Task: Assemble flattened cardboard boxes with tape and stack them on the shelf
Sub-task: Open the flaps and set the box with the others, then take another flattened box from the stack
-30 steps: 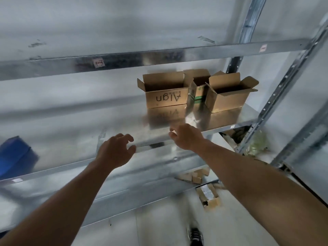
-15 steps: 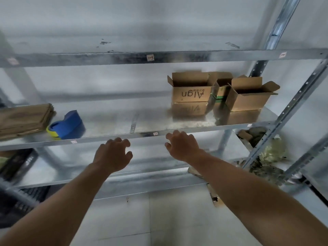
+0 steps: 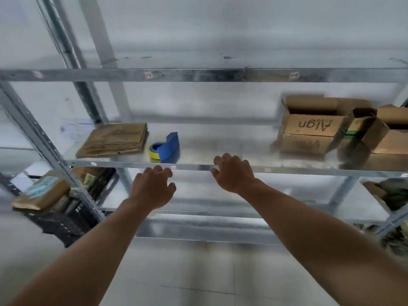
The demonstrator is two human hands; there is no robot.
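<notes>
Head camera, and both arms are stretched out toward the metal shelf (image 3: 242,167). The left hand (image 3: 152,186) hangs just below the front edge, fingers loosely curled and a little apart, holding nothing. The right hand (image 3: 234,173) is a touch higher, with its knuckles up against the edge. Its fingers are loosely bent and spread, and it holds nothing either. Whether either hand actually touches the metal, I can't tell.

On the shelf at the left, the flat boxes (image 3: 114,140) lie in a neat pile. Just beside them to the right sits the tape (image 3: 165,146), a yellow roll in a blue dispenser, close behind the left hand. Well apart on the right stand the made-up boxes with their flaps open. There's the Algn box (image 3: 309,129) with its lettering upside down, a small box (image 3: 362,127) with a green band tight against it, and a third box (image 3: 393,133) cut off by the frame's edge.

Down low at the left, a black crate (image 3: 66,217) sits with brown parcels (image 3: 42,191) on top, all blurred.
</notes>
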